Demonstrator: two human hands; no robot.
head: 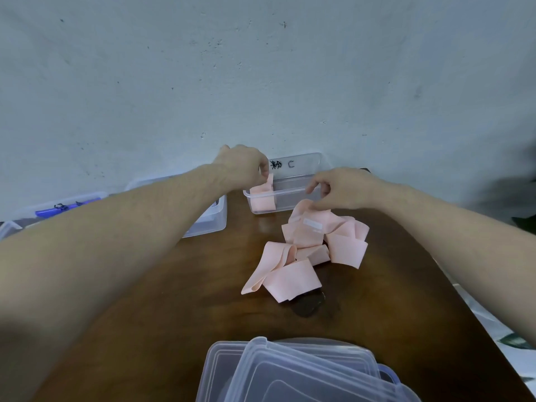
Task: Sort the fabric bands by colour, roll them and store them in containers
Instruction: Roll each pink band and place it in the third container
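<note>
A brown wooden table [174, 300] is seen from above, set against a pale wall [261, 68]. At twelve o'clock of the table a clear container [298, 181] is placed against the wall, with dark handwritten marks on its far side. In its nine o'clock end a folded pink band [262, 198] is stood, and its upper edge is pinched by the curled fingers of the left hand [242, 166]. At three o'clock of that container the right hand [339, 188] is held with fingers curled down onto the top of a loose pile of pink bands [307, 245]; the uppermost band appears to be pinched, though the fingertips are partly hidden. The pile is spread from just in front of the container toward the table centre, and a small white label [312, 224] is noted on one band. At nine o'clock, partly behind the left forearm, a second clear container [208, 219] is seen, and further toward the left edge another with a blue item [66, 208] inside. At six o'clock a stack of translucent lids [290, 372] is laid. A dark object [307, 307] is partly covered by the pile's near edge.
</note>
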